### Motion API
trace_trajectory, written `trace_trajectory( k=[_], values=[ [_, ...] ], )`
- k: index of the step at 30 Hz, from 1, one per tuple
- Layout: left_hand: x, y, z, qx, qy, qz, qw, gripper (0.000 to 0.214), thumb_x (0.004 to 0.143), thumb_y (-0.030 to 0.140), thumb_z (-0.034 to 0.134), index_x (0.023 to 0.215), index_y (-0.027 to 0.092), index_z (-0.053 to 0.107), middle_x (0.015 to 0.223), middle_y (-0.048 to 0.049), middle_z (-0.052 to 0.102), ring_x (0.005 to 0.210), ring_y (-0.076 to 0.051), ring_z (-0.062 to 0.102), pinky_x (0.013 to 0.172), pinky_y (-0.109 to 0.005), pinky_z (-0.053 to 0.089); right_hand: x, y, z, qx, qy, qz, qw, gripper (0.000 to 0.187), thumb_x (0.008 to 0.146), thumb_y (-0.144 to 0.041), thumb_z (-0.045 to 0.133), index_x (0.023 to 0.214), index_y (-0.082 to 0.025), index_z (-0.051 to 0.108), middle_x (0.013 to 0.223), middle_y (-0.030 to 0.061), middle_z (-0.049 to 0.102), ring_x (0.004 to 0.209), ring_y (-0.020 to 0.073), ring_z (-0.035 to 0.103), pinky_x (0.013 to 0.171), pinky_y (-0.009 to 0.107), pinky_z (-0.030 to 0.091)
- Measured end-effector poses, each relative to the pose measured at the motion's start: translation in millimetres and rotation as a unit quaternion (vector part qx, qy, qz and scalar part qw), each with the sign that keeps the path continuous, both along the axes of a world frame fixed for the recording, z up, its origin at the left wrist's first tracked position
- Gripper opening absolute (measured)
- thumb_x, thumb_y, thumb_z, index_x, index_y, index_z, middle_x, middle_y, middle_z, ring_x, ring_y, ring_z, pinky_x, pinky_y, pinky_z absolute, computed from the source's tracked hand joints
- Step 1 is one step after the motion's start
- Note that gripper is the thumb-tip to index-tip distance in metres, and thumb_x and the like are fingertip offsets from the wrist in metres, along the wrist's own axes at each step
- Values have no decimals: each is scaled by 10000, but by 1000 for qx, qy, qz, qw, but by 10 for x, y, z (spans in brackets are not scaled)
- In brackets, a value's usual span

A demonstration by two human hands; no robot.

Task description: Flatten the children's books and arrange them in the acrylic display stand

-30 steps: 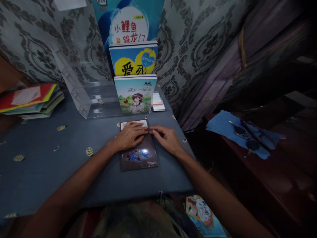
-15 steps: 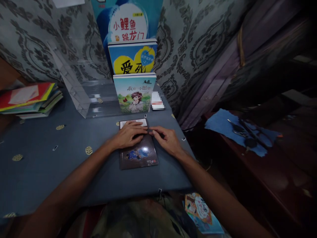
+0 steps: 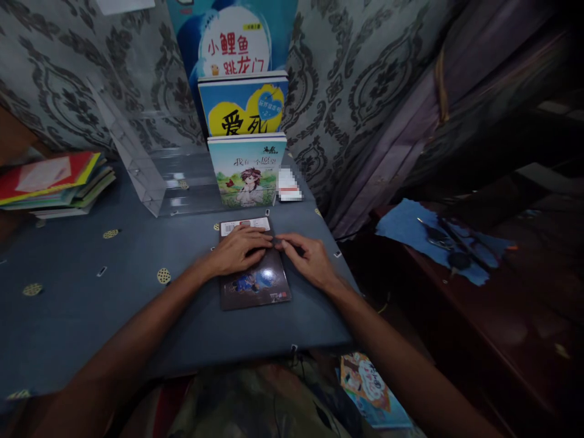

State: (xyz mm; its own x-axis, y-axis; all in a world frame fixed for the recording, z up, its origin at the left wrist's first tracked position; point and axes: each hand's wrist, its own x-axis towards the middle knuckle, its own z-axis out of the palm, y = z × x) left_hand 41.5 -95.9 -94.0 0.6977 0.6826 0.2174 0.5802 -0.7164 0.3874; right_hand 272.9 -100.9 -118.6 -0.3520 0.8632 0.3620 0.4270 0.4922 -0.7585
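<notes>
A dark book [image 3: 255, 286] with a white barcode label at its far end lies flat on the table. My left hand [image 3: 239, 250] rests on it, palm down, fingers stretched out towards the right edge. At that right edge, the thumb and forefinger of my right hand [image 3: 306, 258] are pinched together on the book's side. The fingertips of both hands nearly meet there. Beyond the book, a clear stepped rack [image 3: 146, 182] holds upright books, the front one a green-and-blue picture book [image 3: 249, 173].
Behind it stand a yellow-and-blue book [image 3: 244, 106] and a tall blue book [image 3: 235, 42]. A stack of books [image 3: 50, 179] lies at the left. Below the table's right front edge is another picture book [image 3: 371, 389]. A blue cloth [image 3: 401, 222] with small tools lies on the right.
Both hands keep nearly the same place on the book. The view has shifted very slightly.
</notes>
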Motion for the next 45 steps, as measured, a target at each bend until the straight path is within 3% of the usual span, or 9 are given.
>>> trace_trajectory(
  k=[4,13,22,31,39,45],
  values=[
    [-6,-19,4,-12,-7,-14,1000,301,989,253,500,1195,222,717,1313,-52,718,1337,-271,568,1134,-544,382,12,-36,-1,7,-8,8,1000,267,964,-260,536,1115,-230,754,968,42,814,866,203,769,760,298,589],
    [97,-56,-60,67,-5,-13,998,270,1009,258,489,1107,195,732,1178,-74,758,1254,-259,612,1078,-490,444,4,-21,-18,9,-13,6,1000,256,952,-248,542,1086,-226,760,951,41,814,843,205,766,716,294,582],
    [29,-45,-40,37,-39,-35,998,276,988,279,527,1165,214,729,1210,-68,753,1251,-250,620,1083,-489,459,35,-120,27,14,4,5,1000,278,973,-284,522,1135,-222,739,938,42,812,839,195,766,789,307,592],
    [105,-117,-60,98,15,-38,994,285,1021,265,483,1126,191,737,1183,-98,749,1220,-256,633,1058,-482,486,30,-122,-32,11,-13,0,1000,286,968,-297,524,1120,-215,751,927,48,812,792,199,759,715,293,588],
    [73,-166,1,50,-14,-51,997,299,1007,260,469,1155,206,723,1222,-73,741,1254,-243,617,1098,-490,466,41,-167,12,8,4,4,1000,295,977,-310,523,1147,-214,744,864,40,807,785,197,762,729,298,595],
    [58,-250,-54,36,-7,-44,998,298,996,285,503,1210,214,699,1303,-74,711,1340,-263,560,1172,-539,375,60,-184,18,4,-24,6,1000,285,969,-297,533,1137,-224,751,858,36,812,742,189,757,667,276,578]
  ],
)
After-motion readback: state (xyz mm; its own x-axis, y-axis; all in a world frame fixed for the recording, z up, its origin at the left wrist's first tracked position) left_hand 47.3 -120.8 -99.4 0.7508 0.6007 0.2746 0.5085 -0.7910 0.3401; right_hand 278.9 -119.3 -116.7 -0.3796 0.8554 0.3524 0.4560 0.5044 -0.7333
